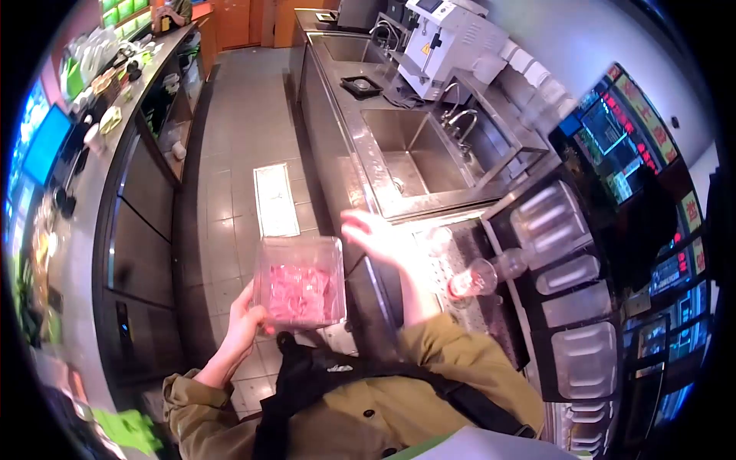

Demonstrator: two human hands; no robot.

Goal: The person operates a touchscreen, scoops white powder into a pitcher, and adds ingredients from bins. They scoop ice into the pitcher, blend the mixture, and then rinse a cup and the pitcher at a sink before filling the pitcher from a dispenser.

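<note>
A clear square container with pink, chunky contents is held up in front of my body. My left hand grips its left side and lower corner. On the other side, my right hand is raised beside the container's upper right corner with its fingers apart, holding nothing. To the right, a clear cup with something reddish inside lies tilted on the perforated metal drain tray. Another clear cup is near the tray's back edge.
A steel sink with faucets lies ahead right, a white machine behind it. Lidded bins line the right. A long cluttered counter runs along the left. Another person is at the far left end.
</note>
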